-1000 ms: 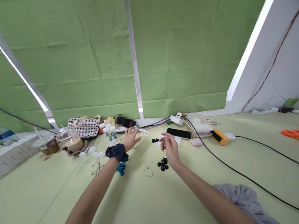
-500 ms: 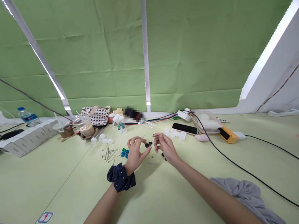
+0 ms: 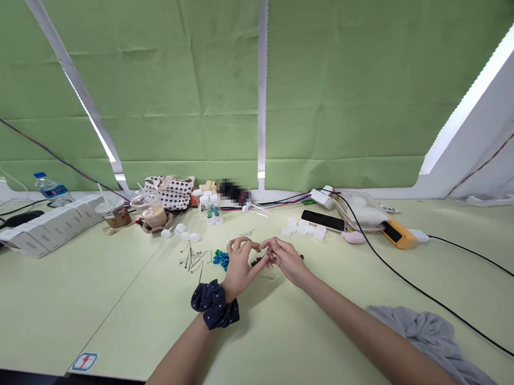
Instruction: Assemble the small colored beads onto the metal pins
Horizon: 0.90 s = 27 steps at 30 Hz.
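My left hand (image 3: 242,265), with a dark dotted scrunchie (image 3: 215,304) at its wrist, curls its fingers and brings thumb and forefinger against the fingertips of my right hand (image 3: 287,262). My right hand is pinched closed; the thin metal rod seen in it earlier is now mostly hidden by the fingers. Whatever is between my left fingertips is too small to make out. Small black pieces (image 3: 256,262) lie under and beside the hands. Blue and green small parts (image 3: 221,259) sit left of my left hand. An L-shaped key (image 3: 268,277) lies just below the hands.
Thin metal pins (image 3: 192,258) are scattered to the left. White caps (image 3: 186,236) and small vials (image 3: 209,203) stand behind them. Further right are white lids (image 3: 302,228), a phone (image 3: 323,220), a yellow device (image 3: 397,233) and a black cable (image 3: 421,293). Grey cloth (image 3: 423,333) lies at front right.
My hands have come together, fingertips meeting, where they were apart before. The rod that showed in my right hand is now mostly covered. The camera view has shifted slightly.
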Each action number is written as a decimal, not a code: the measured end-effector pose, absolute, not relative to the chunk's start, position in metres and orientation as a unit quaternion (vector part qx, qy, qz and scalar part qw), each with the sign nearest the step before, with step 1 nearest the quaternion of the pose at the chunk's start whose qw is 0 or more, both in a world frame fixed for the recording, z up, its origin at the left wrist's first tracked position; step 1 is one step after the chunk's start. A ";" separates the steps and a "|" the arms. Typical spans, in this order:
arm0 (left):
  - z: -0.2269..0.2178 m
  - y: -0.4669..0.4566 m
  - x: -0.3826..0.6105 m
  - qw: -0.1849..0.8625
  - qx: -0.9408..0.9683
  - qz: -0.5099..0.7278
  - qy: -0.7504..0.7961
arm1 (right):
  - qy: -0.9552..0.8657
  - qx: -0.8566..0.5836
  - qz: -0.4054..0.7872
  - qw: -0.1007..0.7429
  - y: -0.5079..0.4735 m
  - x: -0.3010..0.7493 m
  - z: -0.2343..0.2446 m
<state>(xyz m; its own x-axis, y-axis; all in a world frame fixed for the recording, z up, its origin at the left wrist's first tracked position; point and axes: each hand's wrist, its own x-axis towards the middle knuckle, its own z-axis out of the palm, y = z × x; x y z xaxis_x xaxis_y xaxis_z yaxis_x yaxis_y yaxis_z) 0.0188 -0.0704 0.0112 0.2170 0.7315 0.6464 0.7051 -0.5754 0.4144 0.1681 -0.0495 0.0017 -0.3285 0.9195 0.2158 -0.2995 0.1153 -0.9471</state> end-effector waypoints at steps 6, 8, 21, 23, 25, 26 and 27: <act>0.010 -0.071 0.019 0.034 0.778 0.426 0.461 | -0.571 -0.300 0.599 0.474 -0.052 0.169 0.005; 0.009 -0.069 0.017 0.053 0.772 0.433 0.462 | -0.565 -0.302 0.600 0.478 -0.049 0.171 0.004; 0.001 -0.054 0.006 0.169 0.647 0.557 0.492 | -0.829 -0.484 0.226 0.169 -0.045 0.180 -0.027; 0.001 -0.054 0.006 0.173 0.643 0.562 0.492 | -0.843 -0.481 0.199 0.138 -0.049 0.176 -0.028; 0.002 -0.055 0.007 0.176 0.645 0.558 0.492 | -0.857 -0.474 0.167 0.111 -0.052 0.173 -0.029; 0.002 -0.056 0.007 0.178 0.647 0.555 0.492 | -0.863 -0.472 0.154 0.097 -0.053 0.173 -0.030; 0.002 -0.056 0.007 0.178 0.648 0.553 0.493 | -0.865 -0.474 0.143 0.086 -0.054 0.172 -0.029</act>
<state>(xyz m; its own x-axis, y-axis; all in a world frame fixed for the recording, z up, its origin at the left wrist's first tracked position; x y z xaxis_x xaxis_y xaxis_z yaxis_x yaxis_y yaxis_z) 0.0070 -0.0560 0.0023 -0.0967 0.8353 0.5413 0.4423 -0.4511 0.7751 0.1720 -0.0535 -0.0290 -0.5359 0.8442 0.0121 0.7953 0.5095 -0.3286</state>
